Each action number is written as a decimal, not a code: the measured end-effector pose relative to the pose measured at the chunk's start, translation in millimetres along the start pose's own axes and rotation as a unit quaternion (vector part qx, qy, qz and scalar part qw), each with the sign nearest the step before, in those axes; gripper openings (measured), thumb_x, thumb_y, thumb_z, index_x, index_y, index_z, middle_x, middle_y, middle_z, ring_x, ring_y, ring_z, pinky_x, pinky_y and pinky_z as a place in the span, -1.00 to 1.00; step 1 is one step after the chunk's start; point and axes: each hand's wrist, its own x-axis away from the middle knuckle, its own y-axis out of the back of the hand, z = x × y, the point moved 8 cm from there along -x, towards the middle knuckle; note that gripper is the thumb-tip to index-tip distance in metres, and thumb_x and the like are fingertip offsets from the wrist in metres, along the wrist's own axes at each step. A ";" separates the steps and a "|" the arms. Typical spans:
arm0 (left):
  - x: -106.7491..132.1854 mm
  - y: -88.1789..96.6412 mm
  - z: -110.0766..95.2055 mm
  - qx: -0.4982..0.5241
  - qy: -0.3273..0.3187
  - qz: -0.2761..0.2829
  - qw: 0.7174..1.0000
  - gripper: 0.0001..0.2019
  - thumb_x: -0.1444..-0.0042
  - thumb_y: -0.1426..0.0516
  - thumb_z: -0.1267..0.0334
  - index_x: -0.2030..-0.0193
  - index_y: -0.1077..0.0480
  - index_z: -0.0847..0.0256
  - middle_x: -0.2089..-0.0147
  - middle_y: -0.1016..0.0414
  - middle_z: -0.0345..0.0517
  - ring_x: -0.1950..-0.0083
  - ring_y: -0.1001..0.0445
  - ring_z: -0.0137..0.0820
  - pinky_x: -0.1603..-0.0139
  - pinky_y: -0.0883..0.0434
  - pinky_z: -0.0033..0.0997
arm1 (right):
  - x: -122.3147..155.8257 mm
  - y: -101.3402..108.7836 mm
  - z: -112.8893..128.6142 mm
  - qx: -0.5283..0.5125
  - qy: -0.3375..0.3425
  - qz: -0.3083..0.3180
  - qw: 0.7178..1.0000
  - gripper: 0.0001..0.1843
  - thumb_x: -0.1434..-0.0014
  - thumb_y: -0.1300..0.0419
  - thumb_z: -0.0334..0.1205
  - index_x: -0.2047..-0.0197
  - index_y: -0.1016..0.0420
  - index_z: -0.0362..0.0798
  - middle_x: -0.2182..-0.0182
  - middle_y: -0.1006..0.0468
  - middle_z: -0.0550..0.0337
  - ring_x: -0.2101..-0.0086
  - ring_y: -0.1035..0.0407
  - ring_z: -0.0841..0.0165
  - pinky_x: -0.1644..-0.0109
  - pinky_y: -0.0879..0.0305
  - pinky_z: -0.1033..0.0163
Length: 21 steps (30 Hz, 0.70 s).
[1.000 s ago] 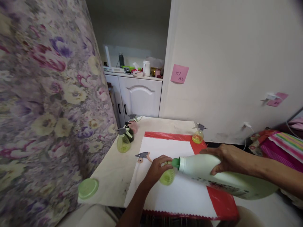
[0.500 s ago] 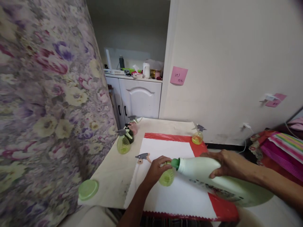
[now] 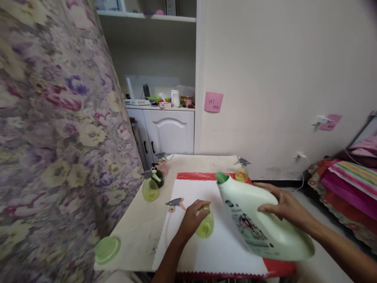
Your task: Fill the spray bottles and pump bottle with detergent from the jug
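Observation:
My left hand grips the neck of a small yellow-green spray bottle without its head, standing on a white sheet. My right hand is closed around the handle of a large pale green jug with a printed label. The jug leans to the left, and its green spout is apart from the small bottle, up and to its right. A grey and peach spray head lies on the sheet left of my left hand. A round green cap rests at the table's left corner.
Several spray bottles with heads stand around: a yellow-green one, a dark one and a pink one on the left, one with yellow liquid at the back right. A floral curtain hangs close on the left.
The jug's spout has come away from the small bottle's mouth, rising as the jug tips back more upright. My left hand still holds the small bottle. The camera view has shifted slightly.

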 end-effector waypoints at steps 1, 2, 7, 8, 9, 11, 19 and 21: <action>0.3 -0.4 -0.4 -0.005 0.001 -0.001 1.000 -0.73 -0.11 -0.13 0.26 0.05 -0.52 0.12 0.06 -0.52 -0.04 -0.02 -0.45 -0.24 -0.08 -0.31 -0.30 | -2.0 4.3 -4.5 -0.019 -0.011 -0.033 0.999 -0.32 0.11 -0.37 -0.07 -0.11 -0.41 0.05 0.24 -0.60 0.17 0.58 -0.34 0.39 0.61 -0.25 0.34; 0.6 -1.1 -0.6 -0.009 0.002 -0.002 1.000 -0.72 -0.11 -0.13 0.26 0.03 -0.51 0.12 0.05 -0.53 -0.04 -0.02 -0.46 -0.24 -0.09 -0.31 -0.30 | -4.6 7.0 -9.0 -0.041 -0.015 -0.067 0.997 -0.35 0.10 -0.36 -0.06 -0.09 -0.42 0.02 0.36 -0.58 0.23 0.63 -0.26 0.44 0.64 -0.20 0.35; 1.1 -4.2 2.7 -0.021 0.015 -0.009 1.000 -0.63 -0.11 -0.12 0.24 -0.08 -0.42 0.13 0.03 -0.56 -0.02 -0.04 -0.47 -0.22 -0.13 -0.30 -0.24 | -27.6 -3.9 -35.0 -0.157 0.023 -0.221 0.962 -0.36 0.13 -0.40 -0.04 -0.03 -0.42 -0.02 0.45 -0.50 0.31 0.64 -0.17 0.50 0.61 -0.19 0.37; 1.2 -4.4 4.1 -0.023 0.019 -0.012 0.999 -0.62 -0.11 -0.12 0.25 -0.09 -0.41 0.13 0.02 -0.56 -0.01 -0.05 -0.47 -0.22 -0.14 -0.30 -0.23 | -33.6 -10.7 -41.5 -0.170 0.024 -0.245 0.954 -0.35 0.14 -0.40 -0.03 -0.04 -0.42 -0.02 0.38 -0.52 0.27 0.61 -0.19 0.50 0.60 -0.20 0.37; 1.5 -4.3 5.8 -0.024 0.026 -0.015 0.999 -0.61 -0.10 -0.12 0.25 -0.10 -0.40 0.14 0.01 -0.55 -0.01 -0.06 -0.46 -0.21 -0.16 -0.29 -0.22 | -39.5 -17.9 -47.7 -0.183 0.023 -0.269 0.945 -0.33 0.14 -0.39 -0.02 -0.05 -0.41 -0.02 0.32 -0.54 0.23 0.60 -0.22 0.48 0.59 -0.22 0.36; 2.8 -3.3 10.0 -0.026 0.044 -0.024 0.998 -0.57 -0.07 -0.14 0.25 -0.12 -0.38 0.16 -0.01 -0.55 0.00 -0.07 -0.46 -0.20 -0.17 -0.28 -0.21 | -52.3 -34.9 -57.6 -0.193 0.020 -0.294 0.936 -0.28 0.14 -0.38 0.01 -0.10 -0.37 -0.03 0.22 -0.55 0.16 0.56 -0.27 0.44 0.58 -0.25 0.33; 15.6 0.5 21.7 -0.051 0.062 -0.045 0.996 -0.47 0.01 -0.19 0.24 -0.16 -0.34 0.18 -0.11 -0.51 0.07 -0.16 -0.40 -0.12 -0.25 -0.21 -0.12 | -81.8 -83.0 -85.4 -0.211 0.006 -0.333 0.919 -0.22 0.14 -0.36 0.09 -0.12 -0.35 -0.07 0.02 -0.52 -0.02 0.21 -0.43 0.13 0.38 -0.42 0.21; 18.4 0.5 24.5 -0.053 0.065 -0.050 0.995 -0.45 0.02 -0.20 0.23 -0.17 -0.34 0.17 -0.14 -0.49 0.06 -0.19 -0.37 -0.11 -0.28 -0.19 -0.10 | -82.8 -90.7 -93.7 -0.216 0.000 -0.331 0.919 -0.19 0.14 -0.35 0.11 -0.14 -0.33 -0.07 0.02 -0.52 -0.02 0.24 -0.44 0.14 0.40 -0.41 0.21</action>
